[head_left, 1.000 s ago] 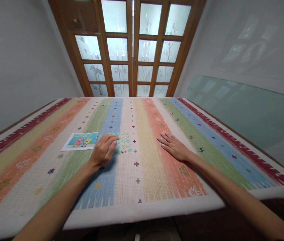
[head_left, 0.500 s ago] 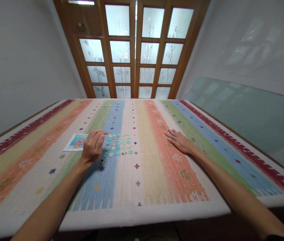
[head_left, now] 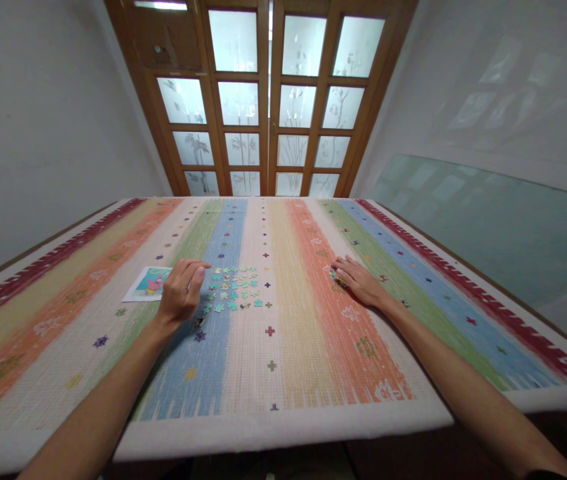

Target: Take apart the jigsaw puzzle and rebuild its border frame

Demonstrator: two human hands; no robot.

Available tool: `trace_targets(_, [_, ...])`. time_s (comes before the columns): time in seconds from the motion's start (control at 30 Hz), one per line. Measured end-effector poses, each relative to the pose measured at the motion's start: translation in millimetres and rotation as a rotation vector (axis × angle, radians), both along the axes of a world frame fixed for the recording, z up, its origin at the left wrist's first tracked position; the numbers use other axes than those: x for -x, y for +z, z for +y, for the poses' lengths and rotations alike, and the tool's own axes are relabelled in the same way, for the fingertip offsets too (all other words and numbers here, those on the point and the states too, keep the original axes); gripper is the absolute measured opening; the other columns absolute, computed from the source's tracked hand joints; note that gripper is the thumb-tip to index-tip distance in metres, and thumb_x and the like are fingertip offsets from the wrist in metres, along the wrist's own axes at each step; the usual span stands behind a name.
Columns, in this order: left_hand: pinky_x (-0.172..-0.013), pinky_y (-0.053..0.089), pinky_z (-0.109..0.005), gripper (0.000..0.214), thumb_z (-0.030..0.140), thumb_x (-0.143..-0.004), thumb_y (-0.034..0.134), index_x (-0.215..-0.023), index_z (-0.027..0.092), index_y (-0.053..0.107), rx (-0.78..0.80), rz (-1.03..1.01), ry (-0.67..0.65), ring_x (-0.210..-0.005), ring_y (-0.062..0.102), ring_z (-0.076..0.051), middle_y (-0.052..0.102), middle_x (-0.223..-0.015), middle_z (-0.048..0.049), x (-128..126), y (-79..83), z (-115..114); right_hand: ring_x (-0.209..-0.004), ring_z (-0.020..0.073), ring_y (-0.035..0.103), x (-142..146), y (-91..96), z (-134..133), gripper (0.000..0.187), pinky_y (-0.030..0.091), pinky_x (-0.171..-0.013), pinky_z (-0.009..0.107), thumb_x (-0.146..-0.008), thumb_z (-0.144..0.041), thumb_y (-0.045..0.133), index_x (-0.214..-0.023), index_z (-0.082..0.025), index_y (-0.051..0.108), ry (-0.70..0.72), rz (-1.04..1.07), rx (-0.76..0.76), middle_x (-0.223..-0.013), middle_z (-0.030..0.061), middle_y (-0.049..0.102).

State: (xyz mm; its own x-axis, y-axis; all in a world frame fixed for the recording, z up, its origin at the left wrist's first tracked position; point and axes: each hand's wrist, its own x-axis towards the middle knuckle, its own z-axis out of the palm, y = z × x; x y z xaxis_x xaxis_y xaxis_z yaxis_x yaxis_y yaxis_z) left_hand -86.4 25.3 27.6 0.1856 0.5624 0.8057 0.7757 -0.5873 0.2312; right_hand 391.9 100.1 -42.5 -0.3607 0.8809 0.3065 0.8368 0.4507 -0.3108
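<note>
My left hand is over the table with its fingers curled in and thumb close to the index finger. Whatever it may hold is hidden. It partly covers a picture card with a pink figure on turquoise. Just right of it, small turquoise jigsaw pieces lie spread in loose rows on the blue stripe. On the orange stripe, my right hand rests palm down with its fingers bent and drawn together. A few colourful jigsaw pieces show at its fingertips, mostly covered.
A striped cloth with small printed motifs covers the table. One dark jigsaw piece lies apart, nearer to me than the rows. Beyond the far edge stand wooden doors with frosted panes. A glass panel leans on the right wall.
My right hand's fingers have gone from spread flat to bent and gathered, and jigsaw pieces now show beneath them. The left hand keeps its curled pose beside the rows.
</note>
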Motion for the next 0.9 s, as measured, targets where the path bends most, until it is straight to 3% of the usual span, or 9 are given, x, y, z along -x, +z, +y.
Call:
trace_targets(0.2, [-0.08, 0.053, -0.036, 0.031, 0.027, -0.101, 0.042, -0.084, 0.019, 0.067, 0.002, -0.026, 0.04, -0.083, 0.065, -0.022, 0.071, -0.087, -0.0077, 1, 5.0, 5, -0.148, 0.0321, 0.041, 0, 11.8, -3, 0.066, 0.027, -0.123, 0.064, -0.106, -0.056, 0.015, -0.142, -0.026, 0.062, -0.048, 0.206, -0.086, -0.148, 0.0119, 0.059])
trace_targets(0.33, [-0.072, 0.051, -0.032, 0.03, 0.027, -0.098, 0.048, -0.072, 0.02, 0.063, -0.05, 0.017, 0.045, -0.072, 0.063, -0.019, 0.068, -0.076, -0.005, 3, 17.1, 13, -0.145, 0.0311, 0.045, 12, 30.5, -16, 0.064, 0.028, -0.124, 0.061, -0.105, -0.061, 0.023, -0.133, -0.025, 0.067, -0.045, 0.374, -0.18, -0.144, 0.0119, 0.062])
trace_targets(0.43, [-0.067, 0.048, -0.031, 0.034, 0.029, -0.096, 0.05, -0.063, 0.021, 0.056, -0.093, 0.081, 0.023, -0.064, 0.058, -0.019, 0.061, -0.065, -0.0028, 5, 24.5, 20, -0.145, 0.0333, 0.045, 29, 43.7, -30, 0.061, 0.026, -0.124, 0.064, -0.106, -0.059, 0.027, -0.131, -0.023, 0.069, 0.0, 0.387, -0.187, -0.143, 0.0137, 0.063])
trace_targets(0.57, [-0.062, 0.045, -0.03, 0.04, 0.031, -0.097, 0.051, -0.058, 0.022, 0.049, -0.093, 0.127, 0.012, -0.058, 0.053, -0.017, 0.053, -0.056, -0.0005, 5, 24.6, 22, -0.148, 0.0306, 0.042, 53, 51.6, -49, 0.051, 0.03, -0.123, 0.061, -0.105, -0.055, 0.036, -0.14, -0.028, 0.062, 0.088, 0.343, -0.177, -0.146, 0.0087, 0.061])
trace_targets(0.7, [-0.068, 0.048, -0.03, 0.034, 0.032, -0.099, 0.049, -0.069, 0.02, 0.059, -0.047, 0.069, 0.032, -0.063, 0.06, -0.018, 0.063, -0.064, -0.002, -2, 18.4, 16, -0.146, 0.0289, 0.045, 74, 49.3, -61, 0.045, 0.036, -0.122, 0.058, -0.107, -0.041, 0.039, -0.145, -0.026, 0.058, 0.223, 0.192, -0.186, -0.147, 0.0094, 0.06])
trace_targets(0.8, [-0.073, 0.052, -0.03, 0.025, 0.032, -0.101, 0.049, -0.092, 0.019, 0.068, 0.035, 0.034, -0.02, -0.068, 0.065, -0.018, 0.066, -0.069, -0.001, -13, 15.7, 10, -0.144, 0.0291, 0.048, 84, 45.4, -66, 0.043, 0.038, -0.12, 0.059, -0.106, -0.033, 0.04, -0.144, -0.022, 0.058, 0.321, 0.05, -0.179, -0.147, 0.0114, 0.059])
trace_targets(0.9, [-0.077, 0.054, -0.031, 0.026, 0.028, -0.102, 0.047, -0.117, 0.018, 0.066, 0.107, 0.04, -0.112, -0.073, 0.067, -0.018, 0.069, -0.078, -0.0016, -25, 14.4, 6, -0.145, 0.0292, 0.047, 92, 40.2, -70, 0.042, 0.038, -0.12, 0.059, -0.106, -0.032, 0.043, -0.144, -0.021, 0.059, 0.368, -0.01, -0.166, -0.149, 0.0113, 0.058])
